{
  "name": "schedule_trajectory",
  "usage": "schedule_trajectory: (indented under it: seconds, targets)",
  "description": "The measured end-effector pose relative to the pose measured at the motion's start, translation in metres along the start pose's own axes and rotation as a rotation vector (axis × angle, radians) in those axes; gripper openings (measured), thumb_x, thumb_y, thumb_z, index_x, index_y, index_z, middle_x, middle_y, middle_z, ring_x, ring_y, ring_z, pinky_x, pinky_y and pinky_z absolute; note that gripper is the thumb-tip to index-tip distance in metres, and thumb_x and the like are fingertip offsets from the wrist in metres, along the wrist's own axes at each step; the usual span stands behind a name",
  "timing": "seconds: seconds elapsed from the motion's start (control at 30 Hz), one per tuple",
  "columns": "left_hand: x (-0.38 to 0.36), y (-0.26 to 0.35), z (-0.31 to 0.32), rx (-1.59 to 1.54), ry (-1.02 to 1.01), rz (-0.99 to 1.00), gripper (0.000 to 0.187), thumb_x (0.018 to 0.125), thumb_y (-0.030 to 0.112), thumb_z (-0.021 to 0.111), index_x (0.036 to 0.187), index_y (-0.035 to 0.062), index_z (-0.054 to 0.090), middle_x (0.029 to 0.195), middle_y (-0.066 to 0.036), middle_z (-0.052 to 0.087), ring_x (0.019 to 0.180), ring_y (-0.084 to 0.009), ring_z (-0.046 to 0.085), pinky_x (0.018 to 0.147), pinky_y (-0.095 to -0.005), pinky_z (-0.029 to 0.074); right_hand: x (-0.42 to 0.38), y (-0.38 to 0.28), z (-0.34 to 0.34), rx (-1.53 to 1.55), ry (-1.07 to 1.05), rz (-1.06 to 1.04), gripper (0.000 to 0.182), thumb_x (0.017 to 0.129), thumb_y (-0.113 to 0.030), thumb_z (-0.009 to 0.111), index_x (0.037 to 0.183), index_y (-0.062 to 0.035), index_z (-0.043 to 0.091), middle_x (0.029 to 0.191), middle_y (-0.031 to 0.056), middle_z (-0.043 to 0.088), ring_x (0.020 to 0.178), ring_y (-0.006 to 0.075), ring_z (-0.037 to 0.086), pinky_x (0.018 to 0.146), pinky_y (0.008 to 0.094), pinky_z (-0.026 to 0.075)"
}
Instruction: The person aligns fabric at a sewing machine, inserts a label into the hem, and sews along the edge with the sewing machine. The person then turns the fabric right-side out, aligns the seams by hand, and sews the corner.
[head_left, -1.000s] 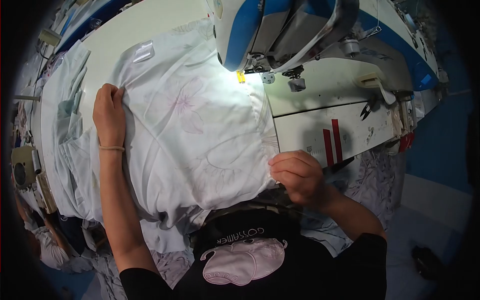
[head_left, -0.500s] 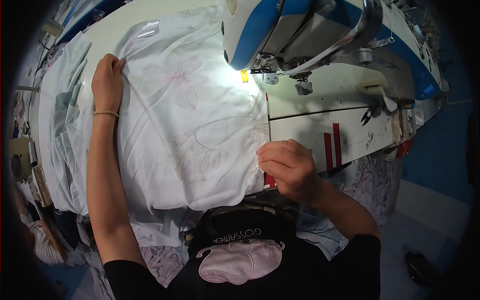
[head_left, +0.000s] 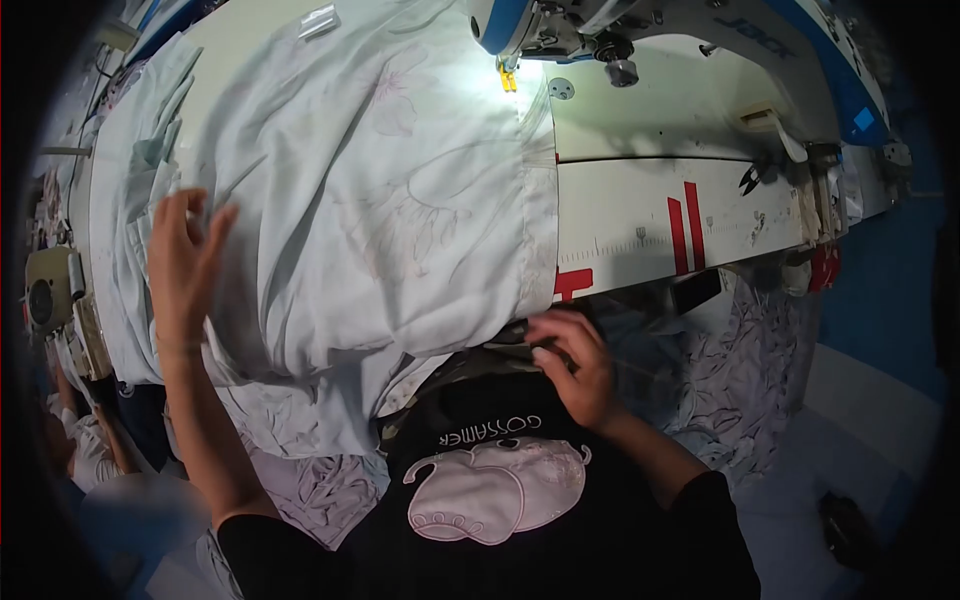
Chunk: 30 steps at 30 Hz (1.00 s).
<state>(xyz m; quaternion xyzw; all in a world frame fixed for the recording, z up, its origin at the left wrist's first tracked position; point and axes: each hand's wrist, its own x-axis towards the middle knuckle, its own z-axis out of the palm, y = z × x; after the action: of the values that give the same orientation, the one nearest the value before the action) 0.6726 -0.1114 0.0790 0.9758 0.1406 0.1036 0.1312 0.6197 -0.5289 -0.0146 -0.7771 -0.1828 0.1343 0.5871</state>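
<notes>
Pale cloth with a faint flower print (head_left: 400,220) lies spread over the sewing table, its right edge running up to the yellow presser foot (head_left: 508,80) of the lit sewing machine (head_left: 560,30). My left hand (head_left: 185,250) is over the left part of the cloth, fingers apart and slightly blurred, with nothing seen in it. At the table's front edge, just below the cloth's lower right corner, my right hand (head_left: 575,365) has loosely bent fingers, apart from the thumb. No cloth shows between them.
More folded pale cloth (head_left: 135,220) lies at the left. Thread snips (head_left: 748,180) rest on the table right of red tape strips (head_left: 682,228). Bunched cloth (head_left: 745,370) hangs below at the right. Another person's arm (head_left: 100,430) shows at the far left.
My right hand has let go of the cloth's right edge and moved down. My left hand has released the left edge and opened, lower down. The view has shifted.
</notes>
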Motion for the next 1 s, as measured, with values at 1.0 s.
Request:
schedule_trajectory:
  seconds: [1.0]
  targets:
    - [-0.035, 0.185, 0.060, -1.005, -0.002, 0.517, 0.029, 0.089, 0.002, 0.067, 0.117, -0.0002, 0.060, 0.118, -0.014, 0.058, 0.101, -0.0256, 0.064, 0.077, -0.0318, 0.056, -0.071, -0.043, -0.014, 0.599, -0.138, 0.507, 0.008, 0.092, 0.002, 0.066, 0.099, 0.0029, 0.063, 0.096, 0.0050, 0.069, 0.088, 0.0086, 0.064, 0.082, 0.0244, 0.051]
